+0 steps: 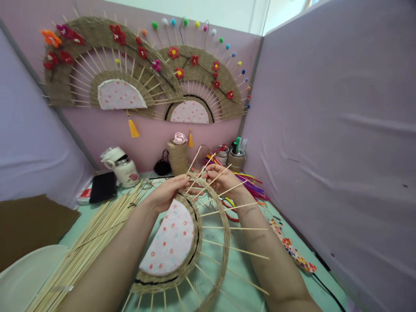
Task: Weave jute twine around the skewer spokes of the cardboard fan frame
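Observation:
A half-round fan frame [195, 242] is held up in front of me, with pale sticks fanning out through woven twine bands and a flower-dotted white cloth centre [170, 240]. My left hand [169, 190] is closed on the fan's upper edge, thumb on top near the outer twine band. At the far side of that band, my right hand [222, 178] has its fingers pinched together among the stick ends. A thin strand seems to run at those fingertips, too small to make out surely. Red-handled scissors [231, 213] lie partly hidden behind the fan.
Loose sticks [94, 238] lie in a long bundle at left, beside a pale plate [29, 275] and brown board [29, 225]. A twine spool [177, 158], white flask [121, 167] and pen holder [237, 159] stand behind. Finished fans [113, 39] hang on the back wall.

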